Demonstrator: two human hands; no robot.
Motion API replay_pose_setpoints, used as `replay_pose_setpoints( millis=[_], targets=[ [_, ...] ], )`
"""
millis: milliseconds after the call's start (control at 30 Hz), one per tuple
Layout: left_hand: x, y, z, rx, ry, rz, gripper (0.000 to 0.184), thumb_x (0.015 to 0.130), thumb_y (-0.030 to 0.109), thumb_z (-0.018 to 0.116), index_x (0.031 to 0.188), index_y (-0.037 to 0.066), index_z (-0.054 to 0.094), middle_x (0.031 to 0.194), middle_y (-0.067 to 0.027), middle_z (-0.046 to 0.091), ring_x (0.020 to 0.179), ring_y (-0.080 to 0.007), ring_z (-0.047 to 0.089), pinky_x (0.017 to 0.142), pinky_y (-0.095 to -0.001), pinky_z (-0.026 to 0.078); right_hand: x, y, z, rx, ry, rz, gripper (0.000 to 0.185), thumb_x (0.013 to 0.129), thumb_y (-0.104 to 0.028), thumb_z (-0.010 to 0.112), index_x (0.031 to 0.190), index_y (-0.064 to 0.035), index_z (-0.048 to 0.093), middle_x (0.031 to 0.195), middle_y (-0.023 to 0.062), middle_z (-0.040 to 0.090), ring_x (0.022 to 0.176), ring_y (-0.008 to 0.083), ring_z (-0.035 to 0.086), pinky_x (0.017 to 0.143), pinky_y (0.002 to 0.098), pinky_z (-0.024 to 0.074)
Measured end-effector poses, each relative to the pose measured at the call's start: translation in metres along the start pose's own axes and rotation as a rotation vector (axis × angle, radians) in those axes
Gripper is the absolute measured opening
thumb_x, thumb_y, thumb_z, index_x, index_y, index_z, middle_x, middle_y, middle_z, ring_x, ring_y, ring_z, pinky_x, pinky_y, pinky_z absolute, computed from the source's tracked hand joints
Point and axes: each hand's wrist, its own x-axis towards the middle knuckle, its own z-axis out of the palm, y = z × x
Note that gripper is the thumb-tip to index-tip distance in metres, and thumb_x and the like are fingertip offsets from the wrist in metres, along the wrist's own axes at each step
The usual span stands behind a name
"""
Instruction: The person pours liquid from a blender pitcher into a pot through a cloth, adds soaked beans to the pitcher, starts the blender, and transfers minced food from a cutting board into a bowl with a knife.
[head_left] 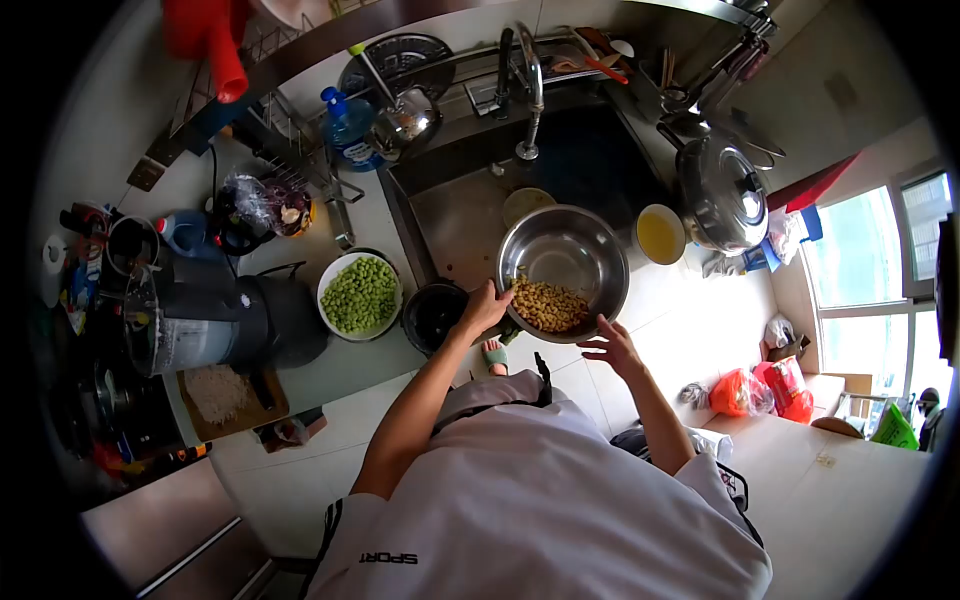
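Note:
A shiny steel bowl [570, 247] is tilted toward me at the front edge of the sink, with small tan pieces [549, 306], like beans or nuts, gathered on its near side. My left hand [485, 308] is closed on the bowl's left rim. At the lower right rim is my right hand [614, 350], its fingers spread; whether a fingertip touches the metal I cannot tell. Left of my left hand stands a dark pot [434, 316], and beyond it a white bowl of green beans [360, 294]. Behind the steel bowl, a small dish [527, 204] lies in the sink.
The dark sink [440, 212] has a curved faucet [531, 100] at its back. On the right are a bowl of yellow liquid [660, 236] and a lidded steel pot [728, 195]. A blue bottle [350, 130] and a dark appliance [283, 318] stand at left.

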Motion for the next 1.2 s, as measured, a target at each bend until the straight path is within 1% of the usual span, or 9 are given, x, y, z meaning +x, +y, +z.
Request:
replay_pose_setpoints(
  millis=[100,233,367,500,600,833,900,1033,1200],
  targets=[
    [0.012,-0.017,0.027,-0.597,0.002,-0.208,0.034,0.086,0.019,0.06,0.102,-0.01,0.053,0.09,-0.0221,0.063,0.074,-0.0281,0.066,0.058,-0.0364,0.056,0.009,0.005,0.006,0.098,-0.022,0.064,0.038,0.089,-0.035,0.058,0.108,-0.0028,0.054,0.089,0.0106,0.065,0.075,0.0236,0.067,0.064,0.0333,0.0572],
    [-0.004,0.007,0.009,-0.587,0.036,-0.226,0.03,0.084,0.015,0.06,0.101,-0.01,0.054,0.086,-0.0185,0.063,0.071,-0.0222,0.066,0.05,-0.0331,0.056,0.025,0.018,0.004,0.058,-0.028,-0.043,0.027,0.088,-0.021,0.055,0.104,0.0003,0.056,0.081,0.0105,0.066,0.067,0.02,0.066,0.061,0.0291,0.0563],
    [-0.031,-0.009,-0.016,-0.294,0.088,-0.084,0.024,0.089,0.014,0.056,0.098,-0.007,0.052,0.087,-0.0132,0.059,0.075,-0.0191,0.063,0.056,-0.0311,0.058,-0.005,-0.014,0.046,0.011,-0.016,-0.295,0.024,0.085,-0.013,0.055,0.103,0.0025,0.058,0.083,0.0096,0.066,0.064,0.0183,0.065,0.054,0.0288,0.0565],
    [-0.108,0.061,-0.098,-1.034,0.045,-0.188,0.03,0.089,0.016,0.06,0.111,-0.003,0.053,0.104,-0.0114,0.059,0.087,-0.0179,0.062,0.068,-0.0303,0.057,-0.032,-0.082,0.096,-0.148,-0.164,-0.357,0.021,0.081,-0.007,0.057,0.098,0.0037,0.057,0.084,0.0096,0.064,0.063,0.0178,0.063,0.046,0.0291,0.0535],
    [-0.155,0.069,-0.149,-1.002,-0.081,-0.22,0.038,0.087,0.019,0.064,0.117,0.0,0.053,0.11,-0.0116,0.06,0.095,-0.018,0.061,0.087,-0.0327,0.05,-0.062,-0.125,0.16,-0.186,-0.303,-0.362,0.017,0.08,-0.005,0.056,0.095,0.0035,0.057,0.078,0.01,0.063,0.06,0.0182,0.062,0.042,0.0284,0.0504],
    [-0.273,0.084,-0.244,-1.069,0.432,-0.009,0.037,0.08,0.003,0.062,0.115,-0.003,0.053,0.107,-0.0115,0.061,0.097,-0.0213,0.061,0.084,-0.0321,0.051,-0.107,-0.186,0.298,-0.448,-0.732,-0.451,0.026,0.089,-0.009,0.055,0.109,0.007,0.049,0.089,0.0146,0.063,0.059,0.0196,0.063,0.048,0.0279,0.0535],
    [-0.302,0.083,-0.281,-1.068,0.554,-0.155,0.034,0.08,0.001,0.061,0.113,-0.004,0.054,0.105,-0.0115,0.061,0.095,-0.0213,0.061,0.086,-0.0324,0.051,-0.12,-0.205,0.348,-0.528,-0.855,-0.418,0.035,0.09,-0.013,0.056,0.116,0.0072,0.044,0.094,0.0166,0.063,0.06,0.0209,0.064,0.051,0.0286,0.0562],
    [-0.349,0.087,-0.364,-1.034,0.828,0.126,0.03,0.08,0.002,0.062,0.11,-0.004,0.056,0.1,-0.0114,0.061,0.094,-0.0206,0.061,0.086,-0.0342,0.051,-0.134,-0.218,0.46,-0.552,-1.036,-0.594,0.035,0.09,-0.012,0.056,0.117,0.0072,0.044,0.093,0.0183,0.064,0.06,0.023,0.065,0.05,0.0274,0.0552],
    [-0.359,0.048,-0.457,-0.818,1.046,0.148,0.041,0.084,0.009,0.063,0.121,-0.002,0.048,0.113,-0.0114,0.058,0.103,-0.0221,0.058,0.09,-0.0363,0.047,-0.105,-0.197,0.574,-0.493,-1.011,-0.803,0.032,0.088,-0.008,0.053,0.117,0.0063,0.047,0.096,0.0143,0.063,0.079,0.0182,0.063,0.06,0.029,0.0551]
  ],
)
